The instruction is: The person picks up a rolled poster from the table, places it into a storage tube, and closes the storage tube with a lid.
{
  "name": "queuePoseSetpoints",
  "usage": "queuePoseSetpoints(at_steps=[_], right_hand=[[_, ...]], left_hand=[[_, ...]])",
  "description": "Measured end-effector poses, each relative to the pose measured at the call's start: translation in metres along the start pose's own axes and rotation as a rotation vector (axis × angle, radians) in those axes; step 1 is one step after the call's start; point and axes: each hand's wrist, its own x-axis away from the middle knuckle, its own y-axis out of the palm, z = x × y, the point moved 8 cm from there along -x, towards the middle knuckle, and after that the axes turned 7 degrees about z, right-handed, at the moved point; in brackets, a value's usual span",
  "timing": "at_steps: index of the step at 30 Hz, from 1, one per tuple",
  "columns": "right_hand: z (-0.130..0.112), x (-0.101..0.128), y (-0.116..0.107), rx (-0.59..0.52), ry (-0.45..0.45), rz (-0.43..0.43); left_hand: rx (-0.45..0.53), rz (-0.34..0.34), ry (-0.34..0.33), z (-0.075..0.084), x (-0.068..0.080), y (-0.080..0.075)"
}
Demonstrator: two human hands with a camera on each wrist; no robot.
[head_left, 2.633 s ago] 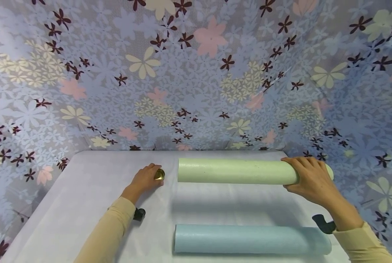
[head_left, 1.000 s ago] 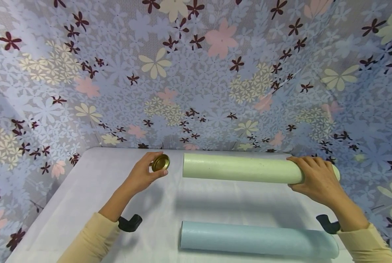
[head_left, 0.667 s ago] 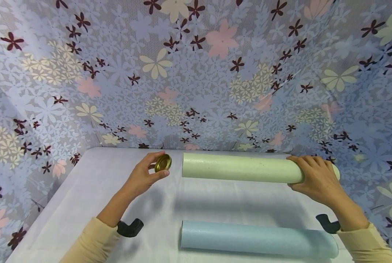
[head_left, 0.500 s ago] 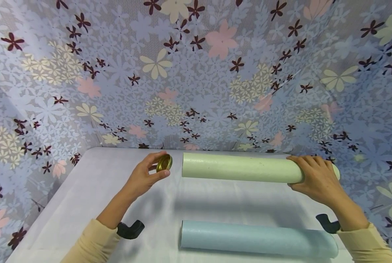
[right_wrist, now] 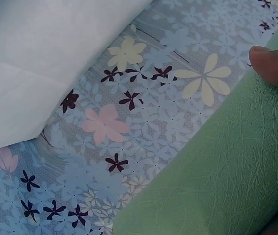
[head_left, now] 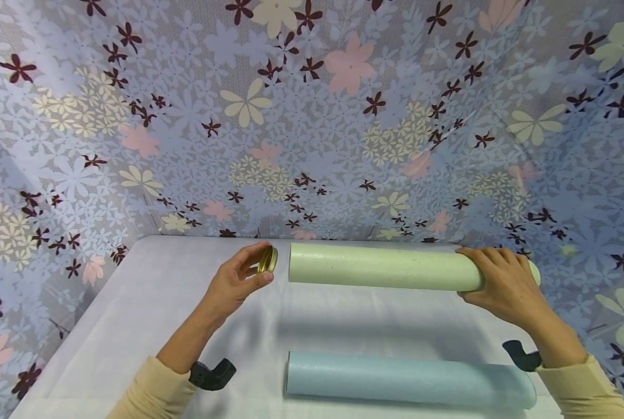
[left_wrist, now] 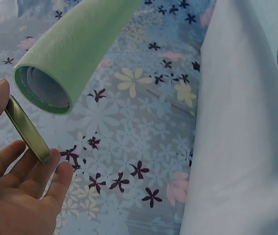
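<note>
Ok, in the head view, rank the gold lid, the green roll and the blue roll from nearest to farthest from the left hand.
1. Gold lid: pinched in the left hand's fingertips.
2. Green roll: its open left end just right of the lid, raised off the table; the right hand grips its far end.
3. Blue roll: lying on the white table, nearer the person.

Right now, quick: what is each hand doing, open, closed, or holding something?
Left hand: pinches the gold lid by its rim, beside the green tube's open end.
Right hand: grips the green tube at its far end.
</note>
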Motion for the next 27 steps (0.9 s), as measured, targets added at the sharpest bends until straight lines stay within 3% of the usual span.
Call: queuePoseSetpoints(at_steps=[17,27], right_hand=[[-0.003,0.000,-0.001,-0.027,-0.006,-0.001],[-0.004,0.000,-0.001,-0.025,-0.030,0.007]], left_hand=[[0.219,-0.057,-0.045,0.001,-0.001,0.017],[0.262,-0.107,-0.047,0.002,-0.001,0.026]])
